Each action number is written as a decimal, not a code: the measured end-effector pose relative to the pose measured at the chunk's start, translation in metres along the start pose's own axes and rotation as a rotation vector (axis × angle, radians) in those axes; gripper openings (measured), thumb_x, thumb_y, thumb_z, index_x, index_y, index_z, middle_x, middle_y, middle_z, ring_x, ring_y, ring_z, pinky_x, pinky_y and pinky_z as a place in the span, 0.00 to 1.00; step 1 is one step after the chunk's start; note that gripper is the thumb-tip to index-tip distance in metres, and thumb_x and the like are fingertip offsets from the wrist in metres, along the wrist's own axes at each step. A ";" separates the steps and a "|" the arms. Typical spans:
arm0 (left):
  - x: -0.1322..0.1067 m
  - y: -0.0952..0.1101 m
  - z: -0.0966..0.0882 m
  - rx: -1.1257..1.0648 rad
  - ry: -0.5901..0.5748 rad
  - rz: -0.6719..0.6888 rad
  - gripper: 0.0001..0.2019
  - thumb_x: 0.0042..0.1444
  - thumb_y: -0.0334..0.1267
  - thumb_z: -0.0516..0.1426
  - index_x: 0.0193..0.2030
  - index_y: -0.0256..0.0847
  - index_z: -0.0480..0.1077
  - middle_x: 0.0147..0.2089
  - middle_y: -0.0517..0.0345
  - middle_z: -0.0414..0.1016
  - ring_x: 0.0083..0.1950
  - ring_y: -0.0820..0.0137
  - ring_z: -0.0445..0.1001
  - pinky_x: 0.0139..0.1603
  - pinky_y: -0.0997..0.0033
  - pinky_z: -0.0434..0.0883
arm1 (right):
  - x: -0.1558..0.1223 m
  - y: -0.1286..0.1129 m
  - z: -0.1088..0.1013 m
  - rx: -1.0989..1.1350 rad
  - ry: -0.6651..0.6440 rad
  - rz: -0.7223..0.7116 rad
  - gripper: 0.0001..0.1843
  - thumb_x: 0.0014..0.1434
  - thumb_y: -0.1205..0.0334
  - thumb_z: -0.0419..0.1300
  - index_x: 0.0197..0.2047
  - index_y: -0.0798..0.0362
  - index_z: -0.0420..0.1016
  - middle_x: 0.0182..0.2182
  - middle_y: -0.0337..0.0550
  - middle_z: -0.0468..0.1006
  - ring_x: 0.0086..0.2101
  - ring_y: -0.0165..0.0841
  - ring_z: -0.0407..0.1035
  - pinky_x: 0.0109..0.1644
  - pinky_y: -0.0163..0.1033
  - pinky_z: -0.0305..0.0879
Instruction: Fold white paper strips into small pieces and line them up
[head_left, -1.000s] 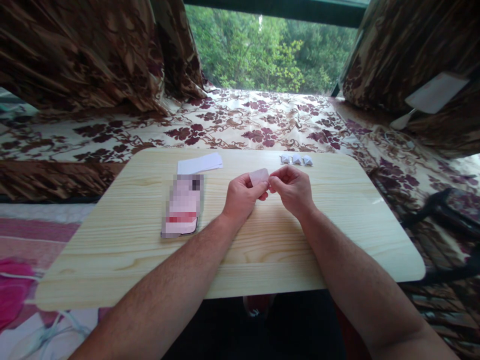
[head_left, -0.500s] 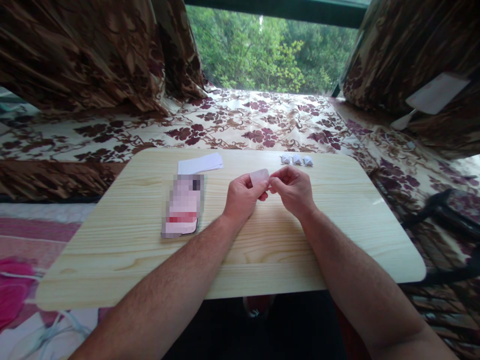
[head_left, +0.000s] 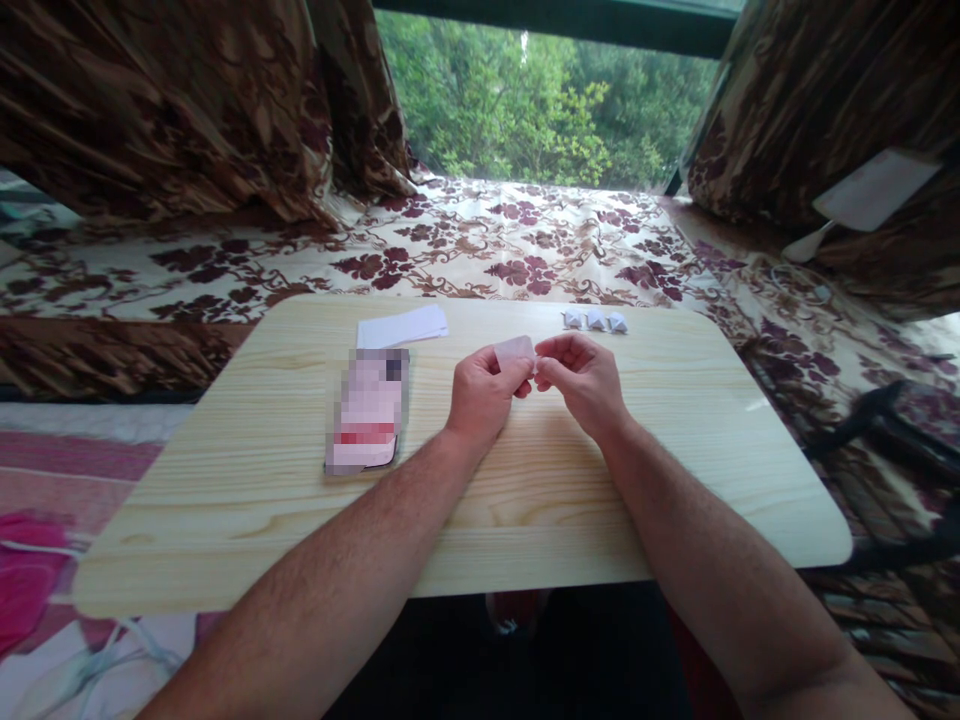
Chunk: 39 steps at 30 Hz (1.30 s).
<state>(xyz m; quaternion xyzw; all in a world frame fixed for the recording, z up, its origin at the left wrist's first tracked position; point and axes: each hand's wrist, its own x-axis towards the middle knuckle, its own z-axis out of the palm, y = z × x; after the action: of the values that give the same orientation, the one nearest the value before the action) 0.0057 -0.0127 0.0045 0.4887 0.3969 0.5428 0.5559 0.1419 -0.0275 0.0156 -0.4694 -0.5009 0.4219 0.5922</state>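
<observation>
Brown, flowered curtains (head_left: 195,110) are hanging at both sides, and between them the window (head_left: 525,110) is showing thick green leaves. Below it, a patterned cloth (head_left: 525,240) is stretching across behind my workspace. Now the table (head_left: 540,490): pale, wood-grained, round-cornered, and it's lying right under my forearms as I'm reaching over it from the near edge.

On its left half a pink phone (head_left: 367,410) is resting, mostly lost under a pixelated blur. Just beyond it, a few white sheets (head_left: 401,327) are lying in an uneven stack, fanning slightly at the right end.

Centre stage, my hands! My left hand (head_left: 487,385) is gripping a slip (head_left: 513,350), thumb pressing on top, fingers curling underneath. My right hand (head_left: 585,380) is coming up close beside it, thumb and forefinger bending in at the slip's right edge; whether they're pinching it, I can't tell. The slip itself, white and thin, is sticking up past my left thumb, over the middle of the table.

Smallest of all, three white pieces (head_left: 595,320) with peaked tops are sitting in a row near the far edge, just beyond my right hand.
</observation>
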 end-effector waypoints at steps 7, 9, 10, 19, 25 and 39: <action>0.001 0.000 -0.002 0.029 -0.016 0.030 0.10 0.48 0.42 0.66 0.31 0.37 0.76 0.25 0.59 0.75 0.24 0.75 0.69 0.26 0.74 0.67 | -0.001 -0.002 0.000 -0.114 -0.006 -0.001 0.08 0.52 0.59 0.67 0.30 0.55 0.77 0.21 0.38 0.76 0.22 0.28 0.69 0.26 0.34 0.65; 0.001 0.001 -0.002 0.023 -0.014 0.022 0.10 0.47 0.42 0.66 0.30 0.37 0.75 0.26 0.59 0.76 0.24 0.75 0.70 0.25 0.74 0.67 | -0.001 -0.002 0.000 -0.148 0.004 -0.010 0.09 0.53 0.58 0.66 0.28 0.55 0.77 0.20 0.37 0.76 0.21 0.27 0.68 0.25 0.33 0.63; 0.001 0.001 -0.001 0.015 -0.012 0.016 0.10 0.47 0.42 0.66 0.30 0.37 0.75 0.26 0.59 0.76 0.24 0.75 0.69 0.25 0.74 0.67 | -0.002 -0.003 0.000 -0.157 0.010 -0.014 0.09 0.53 0.58 0.66 0.28 0.55 0.77 0.19 0.37 0.75 0.21 0.27 0.68 0.25 0.33 0.63; 0.002 0.000 -0.001 -0.026 -0.011 0.003 0.09 0.48 0.40 0.66 0.29 0.36 0.75 0.23 0.59 0.73 0.22 0.76 0.68 0.24 0.74 0.64 | -0.005 0.002 0.005 -0.167 0.088 -0.133 0.07 0.53 0.59 0.66 0.30 0.53 0.76 0.23 0.37 0.78 0.22 0.27 0.69 0.26 0.33 0.65; 0.002 -0.001 -0.001 -0.008 -0.025 0.007 0.11 0.48 0.43 0.67 0.30 0.36 0.76 0.26 0.57 0.76 0.23 0.75 0.69 0.24 0.74 0.65 | -0.004 0.001 0.004 -0.181 0.104 -0.107 0.07 0.53 0.60 0.65 0.29 0.54 0.75 0.22 0.37 0.77 0.22 0.27 0.70 0.25 0.32 0.64; 0.001 -0.002 -0.001 0.067 -0.022 0.038 0.11 0.49 0.42 0.66 0.33 0.36 0.77 0.26 0.58 0.76 0.24 0.74 0.70 0.25 0.74 0.67 | -0.004 -0.001 0.003 -0.212 0.115 -0.085 0.06 0.52 0.61 0.64 0.29 0.55 0.75 0.21 0.38 0.77 0.22 0.28 0.70 0.25 0.32 0.64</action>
<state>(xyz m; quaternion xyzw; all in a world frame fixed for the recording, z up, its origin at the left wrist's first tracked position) 0.0050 -0.0110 0.0021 0.5205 0.3993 0.5343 0.5330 0.1382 -0.0314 0.0162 -0.5311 -0.5274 0.3133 0.5844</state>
